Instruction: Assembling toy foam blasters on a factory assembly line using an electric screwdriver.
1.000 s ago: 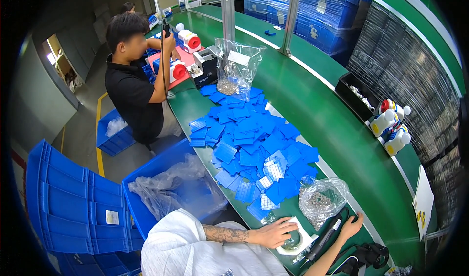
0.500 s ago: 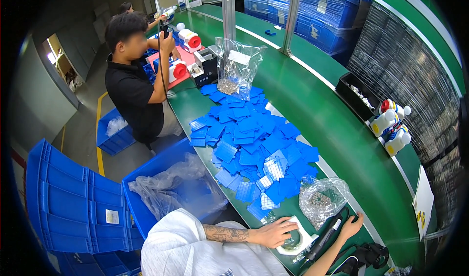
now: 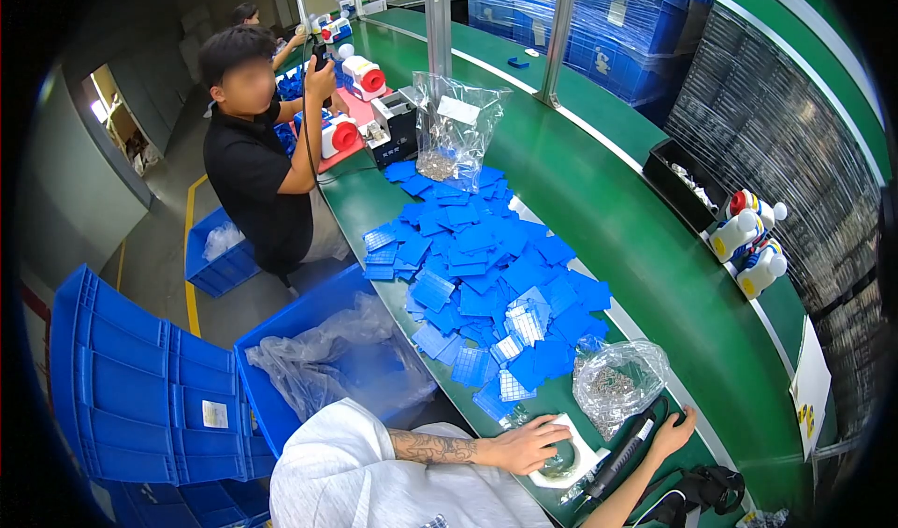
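Note:
My left hand (image 3: pixel 530 446) reaches over a white square block (image 3: pixel 587 456) with a round opening, its fingers gripping the block's left edge. Small clear pieces lie around it on the green bench. To the right, my right hand (image 3: pixel 673 432) has its fingers curled near the upper end of a black electric screwdriver (image 3: pixel 619 462), which slants with its tip down toward the block. A small dark thing shows at the fingers, but its kind is unclear. Just beyond both hands sits an open clear bag (image 3: pixel 613 388) of small metal screws.
A heap of blue plastic plates (image 3: pixel 486 266) covers the bench ahead. A second clear bag (image 3: pixel 458 126) stands behind it. A blue crate (image 3: pixel 374 369) with plastic film is at the left. Black headphones (image 3: pixel 716 489) lie near the right forearm. A co-worker (image 3: pixel 257 154) stands far left.
The co-worker in black has turned the head toward the camera. A farther person has shifted slightly right. Both my hands have stayed in place.

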Action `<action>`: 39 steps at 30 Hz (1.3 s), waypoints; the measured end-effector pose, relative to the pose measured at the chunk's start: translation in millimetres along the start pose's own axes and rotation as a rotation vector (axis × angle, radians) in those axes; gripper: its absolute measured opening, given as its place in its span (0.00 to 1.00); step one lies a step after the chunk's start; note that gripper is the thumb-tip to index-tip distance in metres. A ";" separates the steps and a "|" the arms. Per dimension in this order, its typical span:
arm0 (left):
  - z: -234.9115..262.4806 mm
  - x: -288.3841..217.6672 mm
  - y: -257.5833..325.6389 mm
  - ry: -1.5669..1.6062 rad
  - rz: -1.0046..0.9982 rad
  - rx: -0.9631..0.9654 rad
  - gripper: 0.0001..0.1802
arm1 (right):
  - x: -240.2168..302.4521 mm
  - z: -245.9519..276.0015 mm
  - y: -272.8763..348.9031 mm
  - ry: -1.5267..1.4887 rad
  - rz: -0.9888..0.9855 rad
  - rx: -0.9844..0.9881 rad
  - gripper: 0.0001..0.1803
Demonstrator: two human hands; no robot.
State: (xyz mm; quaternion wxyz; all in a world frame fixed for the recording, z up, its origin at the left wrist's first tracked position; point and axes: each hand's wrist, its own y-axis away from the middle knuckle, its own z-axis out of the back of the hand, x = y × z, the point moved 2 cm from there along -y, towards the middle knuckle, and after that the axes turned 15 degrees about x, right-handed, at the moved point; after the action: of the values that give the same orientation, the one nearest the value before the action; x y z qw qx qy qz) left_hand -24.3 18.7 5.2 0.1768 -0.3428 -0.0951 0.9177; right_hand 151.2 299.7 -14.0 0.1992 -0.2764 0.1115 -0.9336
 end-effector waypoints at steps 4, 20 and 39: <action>0.7 -0.3 -0.3 -0.014 0.001 -0.005 0.11 | 3.4 1.5 0.9 -0.009 0.001 -0.004 0.16; 0.6 -1.1 -0.2 0.005 0.007 -0.012 0.10 | 4.0 2.3 0.8 0.002 -0.023 0.010 0.17; -5.7 2.1 1.0 0.002 -0.005 -0.031 0.09 | -4.7 -1.7 -0.8 -0.023 -0.046 0.050 0.16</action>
State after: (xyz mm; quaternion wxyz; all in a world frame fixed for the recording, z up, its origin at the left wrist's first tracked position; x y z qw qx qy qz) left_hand -22.2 18.9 -0.6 0.1740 -0.3464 -0.1100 0.9152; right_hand 153.7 302.6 -17.4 0.1859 -0.2845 0.0794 -0.9371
